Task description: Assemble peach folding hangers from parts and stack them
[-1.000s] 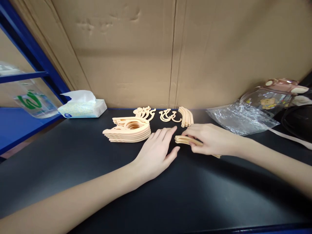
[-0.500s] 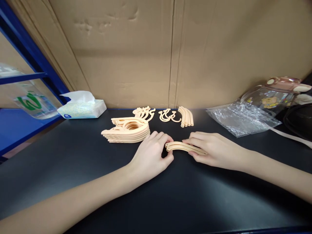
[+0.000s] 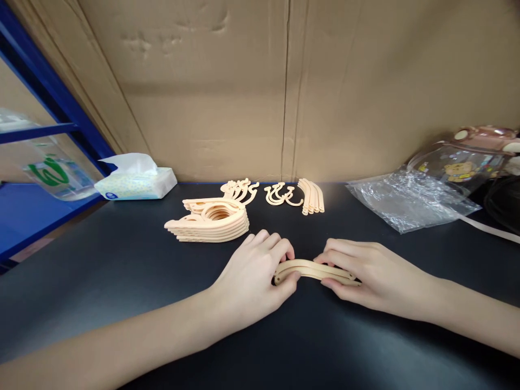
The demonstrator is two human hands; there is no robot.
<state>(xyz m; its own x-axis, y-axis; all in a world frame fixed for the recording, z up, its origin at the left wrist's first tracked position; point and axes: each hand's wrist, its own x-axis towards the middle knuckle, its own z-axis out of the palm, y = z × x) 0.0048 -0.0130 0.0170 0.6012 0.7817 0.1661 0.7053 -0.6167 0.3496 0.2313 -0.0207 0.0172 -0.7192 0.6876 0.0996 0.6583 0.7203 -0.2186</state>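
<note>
Two curved beige hanger arms [image 3: 311,268], small holes at their ends, lie one against the other between my hands, low over the black table. My left hand [image 3: 262,271] is closed round their left end, thumb in front and fingers behind. At the other end my right hand [image 3: 361,268] grips the pair between thumb and fingers. Beyond my left hand rests a neat stack of folded beige hangers [image 3: 209,222]. Loose hanger hooks [image 3: 278,194] and a bundle of more curved arms [image 3: 312,196] lie farther back, with another cluster of hooks [image 3: 239,189] behind the stack.
A tissue pack [image 3: 138,181] sits at the back left beside a blue metal frame [image 3: 60,92]. Crumpled clear plastic bags [image 3: 406,200] and a brown-lidded clear container [image 3: 463,157] are at the right. A cardboard wall [image 3: 203,97] closes off the back of the black table [image 3: 122,265].
Both hands have come nearer to me with the hanger arms between them. My right hand has also shifted a little to the right, showing more of the arms' right end.
</note>
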